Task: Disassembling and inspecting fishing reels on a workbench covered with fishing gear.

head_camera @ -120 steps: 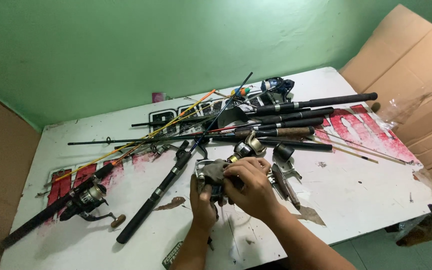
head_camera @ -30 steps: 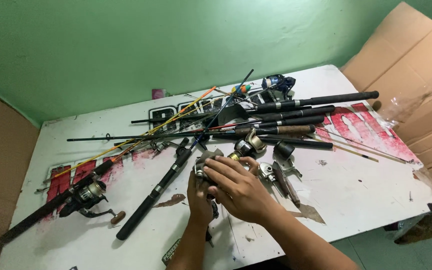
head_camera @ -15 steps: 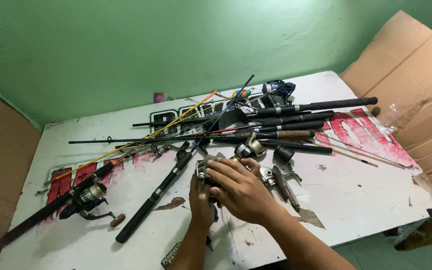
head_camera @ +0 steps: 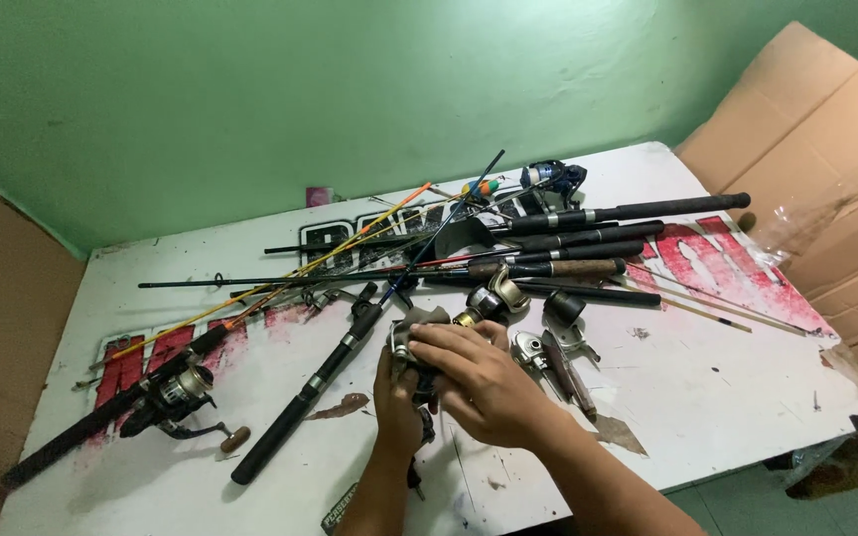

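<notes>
— While my left hand (head_camera: 396,397) grips the reel (head_camera: 411,342) over the table's (head_camera: 707,397) near edge, what next?
— My right hand (head_camera: 479,382) pinches its top — I'd turn gently, clear of the rods (head_camera: 588,243).

Reel (head_camera: 411,335) mostly hidden under both hands (head_camera: 449,382).

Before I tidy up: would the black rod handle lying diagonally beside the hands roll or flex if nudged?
The black rod handle looks round and lies flat on the white table, so it would probably roll. It appears thick and stiff, unlikely to flex. Its matte grip probably isn't slippery.
</notes>
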